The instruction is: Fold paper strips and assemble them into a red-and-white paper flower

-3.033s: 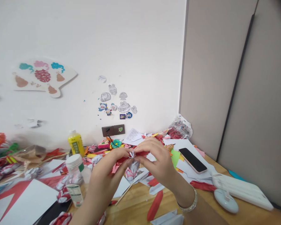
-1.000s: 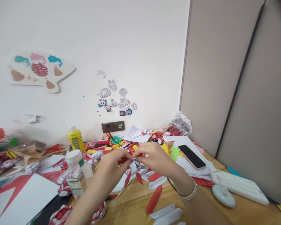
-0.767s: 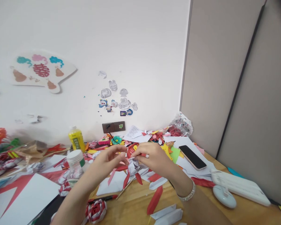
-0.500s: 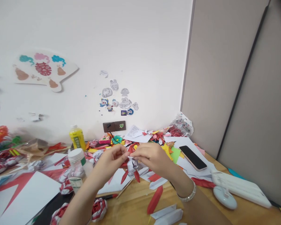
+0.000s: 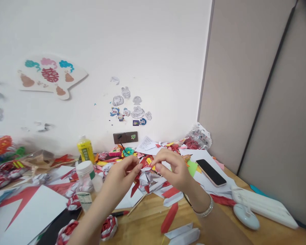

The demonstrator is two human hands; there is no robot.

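A folded paper model [image 5: 146, 179], white in the middle with red pointed pieces sticking out, hangs upright over the table between my hands. My left hand [image 5: 123, 175] pinches its upper left side between thumb and forefinger. At the upper right corner, the curled fingers of my right hand [image 5: 173, 170] are closed at a red point of the model; their exact grip is partly hidden. A bracelet circles my right wrist. Below lie a red folded strip [image 5: 169, 217] and white folded strips [image 5: 183, 234].
A lidded clear jar [image 5: 84, 183] and a yellow bottle [image 5: 85, 148] stand on the left. Phone [image 5: 211, 172], mouse [image 5: 246, 216] and white keyboard [image 5: 265, 206] lie on the right. Paper scraps crowd the back along the wall. White sheets [image 5: 38, 214] cover the left side.
My right hand has lifted slightly and drawn right, its thumb now apart from my left fingers. The paper model has turned a little. The left hand keeps its pinch.
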